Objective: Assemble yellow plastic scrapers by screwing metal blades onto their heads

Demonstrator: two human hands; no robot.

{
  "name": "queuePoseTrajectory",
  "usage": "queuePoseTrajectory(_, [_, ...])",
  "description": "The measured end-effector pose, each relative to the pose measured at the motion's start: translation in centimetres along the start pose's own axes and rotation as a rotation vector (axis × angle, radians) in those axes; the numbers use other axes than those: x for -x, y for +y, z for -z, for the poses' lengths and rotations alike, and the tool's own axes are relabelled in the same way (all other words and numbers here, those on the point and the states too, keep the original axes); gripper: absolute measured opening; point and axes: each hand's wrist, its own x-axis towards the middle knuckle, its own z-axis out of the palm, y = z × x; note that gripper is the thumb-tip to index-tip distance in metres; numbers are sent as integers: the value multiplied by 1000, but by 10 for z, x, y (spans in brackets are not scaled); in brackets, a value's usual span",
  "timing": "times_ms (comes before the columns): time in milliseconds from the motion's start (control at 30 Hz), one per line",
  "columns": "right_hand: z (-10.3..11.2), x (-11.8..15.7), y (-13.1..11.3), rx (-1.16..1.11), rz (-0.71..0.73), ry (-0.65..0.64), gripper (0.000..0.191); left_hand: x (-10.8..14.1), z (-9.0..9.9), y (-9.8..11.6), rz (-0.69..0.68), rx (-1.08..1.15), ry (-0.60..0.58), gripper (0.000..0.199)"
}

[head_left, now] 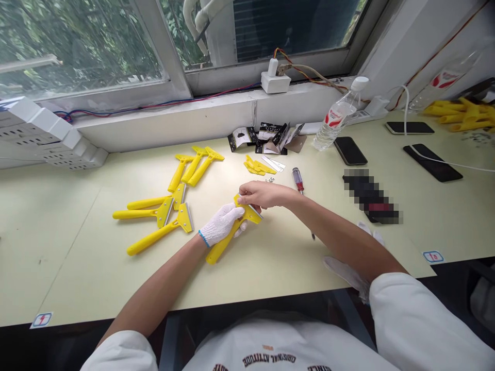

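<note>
A yellow scraper [224, 244] slants across the table in front of me, its handle pointing toward me. My left hand [224, 223], in a white knitted glove with a blue cuff, is closed around it just below the head. Bare, my right hand [260, 195] bends over the head and blade edge with its fingers pinched together. Whatever is between those fingertips is hidden. One screw shows on the head. Small screws [269, 180] lie just beyond my right hand, near thin blades [274, 164] and loose yellow plates [258, 166].
Several yellow scrapers [160, 238] lie at left. A screwdriver [297, 178] rests partly under my right forearm. Black packaging cards [276, 138], a water bottle [334, 121] and phones [350, 150] stand or lie farther back. A white glove [345, 271] is by my right elbow, at the front edge.
</note>
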Motion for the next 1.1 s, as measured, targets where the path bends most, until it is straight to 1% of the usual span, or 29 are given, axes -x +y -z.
queuePoseTrajectory(100, [8,7,-2,-47,14,-118,21,0,0,-1,-7,6,12,33])
queuePoseTrajectory(167, [15,11,-1,-72,45,-232,32,0,0,-2,-1,4,30,33])
queuePoseTrajectory(233, [19,12,3,-103,69,-297,42,-1,0,-2,12,4,44,32])
queuePoseTrajectory(400, [16,5,11,-120,76,-262,38,-2,0,-2,18,42,50,31])
queuePoseTrajectory(533, [11,3,10,-82,75,-267,44,-1,2,0,-39,-74,6,35])
queuePoseTrajectory(633, [18,10,6,-34,43,-285,47,0,2,-1,-24,-106,-6,40])
queuePoseTrajectory(700, [32,18,6,27,-27,-219,38,1,2,-3,1,-60,-11,39])
queuePoseTrajectory(733, [41,22,8,73,-72,-133,31,1,2,-5,9,-33,-16,38])
queuePoseTrajectory(767, [50,26,12,141,-110,-17,23,1,1,-6,14,-9,-21,36])
queuePoseTrajectory(833, [67,31,21,337,-195,239,14,1,1,-7,24,23,-20,35])
queuePoseTrajectory(867, [74,33,26,435,-234,322,12,1,1,-7,29,33,-15,35])
queuePoseTrajectory(900, [79,33,31,507,-253,361,10,1,0,-7,35,41,-7,35])
queuePoseTrajectory(933, [82,33,36,549,-248,355,10,1,0,-6,40,47,0,35])
queuePoseTrajectory(1033, [81,28,42,515,-158,219,14,1,0,-5,48,52,10,33])
queuePoseTrajectory(1100, [74,21,44,484,-133,213,18,0,0,-6,49,50,1,32])
